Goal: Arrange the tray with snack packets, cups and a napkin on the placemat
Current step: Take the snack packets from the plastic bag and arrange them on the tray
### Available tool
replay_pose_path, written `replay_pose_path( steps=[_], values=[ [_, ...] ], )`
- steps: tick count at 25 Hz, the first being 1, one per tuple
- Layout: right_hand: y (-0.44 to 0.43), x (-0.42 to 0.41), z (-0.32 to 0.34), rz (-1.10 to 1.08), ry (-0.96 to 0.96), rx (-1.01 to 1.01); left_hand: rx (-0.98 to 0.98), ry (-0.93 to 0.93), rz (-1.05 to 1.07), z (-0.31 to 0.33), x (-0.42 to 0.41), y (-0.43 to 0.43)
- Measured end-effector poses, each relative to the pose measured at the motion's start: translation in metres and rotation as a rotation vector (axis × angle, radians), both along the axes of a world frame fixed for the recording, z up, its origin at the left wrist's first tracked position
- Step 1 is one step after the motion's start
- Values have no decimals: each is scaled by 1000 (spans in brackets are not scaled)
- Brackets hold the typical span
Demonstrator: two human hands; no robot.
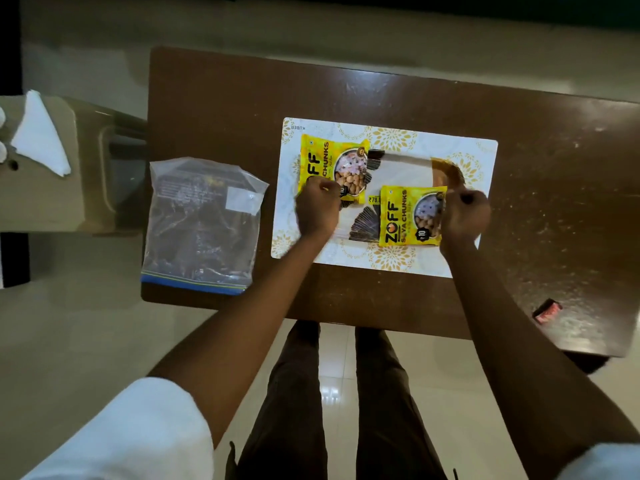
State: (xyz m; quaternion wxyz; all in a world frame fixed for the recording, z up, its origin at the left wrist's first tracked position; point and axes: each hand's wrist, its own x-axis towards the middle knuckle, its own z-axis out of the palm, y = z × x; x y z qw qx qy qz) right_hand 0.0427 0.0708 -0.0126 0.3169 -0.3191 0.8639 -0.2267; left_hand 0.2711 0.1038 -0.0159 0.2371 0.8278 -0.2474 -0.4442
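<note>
Head view: the placemat [391,136] lies flat on the brown tabletop [225,109]. The clear tray [405,171] rests on it and carries two yellow snack packets, one at the left [320,161] and one at the right [401,220]. The left hand [317,211] and right hand [465,214] each have their grip curled tight on opposite sides of the tray. A zip bag [204,225] lies left of the placemat. The folded napkin [40,133] sits off the tabletop, far left.

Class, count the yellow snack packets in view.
2. One yellow plastic packet sits far-left on the clear tray, at the left hand; the second packet near-right, at the right hand.
</note>
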Motion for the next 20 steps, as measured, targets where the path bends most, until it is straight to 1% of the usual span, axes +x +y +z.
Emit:
replay_pose_path(
  steps=[2,4,7,8,9,11,12,15,17,20],
  values=[
    [22,-22,4,83,15,44,44,111,-147,-4,-47,15],
    [31,-26,4,213,-16,95,90,202,-200,-8,-82,22],
    [28,-27,-5,245,-31,166,77,305,-107,-14,-98,22],
    [26,-27,-7,212,-71,198,71,352,-72,-16,-99,21],
    [24,-26,-9,168,-164,219,79,383,-62,-14,-97,21],
    [25,-19,-11,95,-386,239,82,365,-77,-11,-89,26],
    [29,-12,-13,88,-453,243,68,341,-76,-9,-82,31],
    [48,24,-10,201,-487,256,51,289,32,-7,-45,54],
    [57,60,-11,290,-529,205,32,238,112,-9,-8,66],
    [58,107,-17,299,-507,186,21,177,143,-12,40,65]
  ],
)
